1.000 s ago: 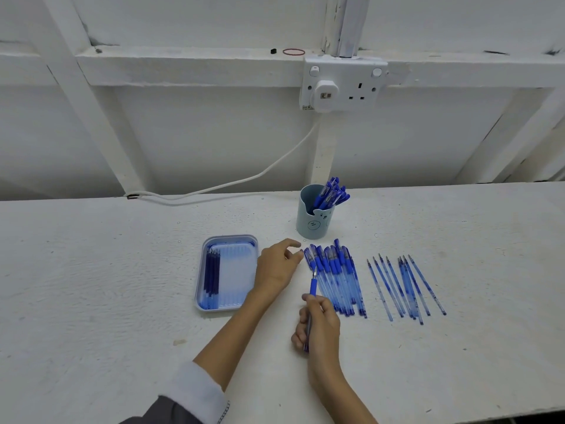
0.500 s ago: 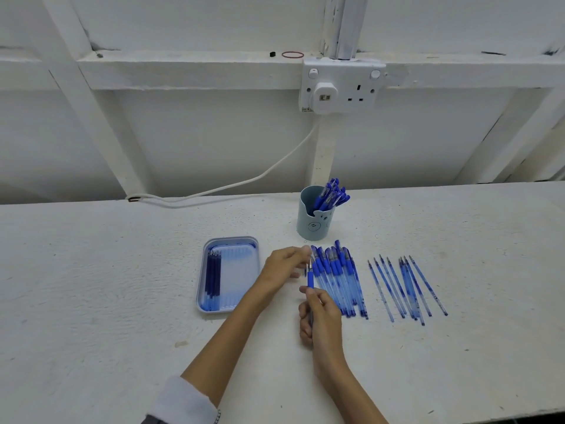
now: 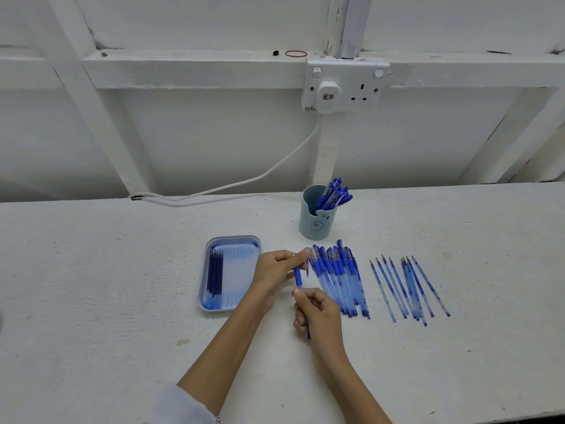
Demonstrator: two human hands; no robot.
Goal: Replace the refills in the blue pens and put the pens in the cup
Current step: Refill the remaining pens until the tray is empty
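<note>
- Over the middle of the white table (image 3: 91, 286), just left of the row of capped pens (image 3: 339, 280), a blue pen (image 3: 298, 277) is held between both hands, clear of the surface.
- The right hand (image 3: 319, 315) has its fingers curled round the clear barrel, whose lower end pokes out beneath the palm. The left hand (image 3: 276, 270) pinches the upper end between thumb and forefinger, at or just above the blue grip sleeve; whether the tip section is loosened cannot be told.
- The pen looks light and stiff, made of thin plastic. Its smooth barrel is probably slippery, so the rubbery sleeve is the surer place to hold for twisting, with the other hand steadying the barrel. The slim refill inside would likely bend if pulled at an angle.
- Dark refills (image 3: 215, 276), judged to be the full ones, lie along the left side of the blue tray (image 3: 253, 243), just beside the left hand.
- Paler loose refills (image 3: 409, 286) lie fanned out to the right of the pen row, apart from it.
- The cup (image 3: 316, 221) stands behind the row, with finished pens leaning out of it to the right.
- Reaching the cup means passing over the row, which a careless sleeve or wrist could scatter.
- A wall socket (image 3: 345, 87) and its cable (image 3: 244, 182) sit well back, out of the way.
</note>
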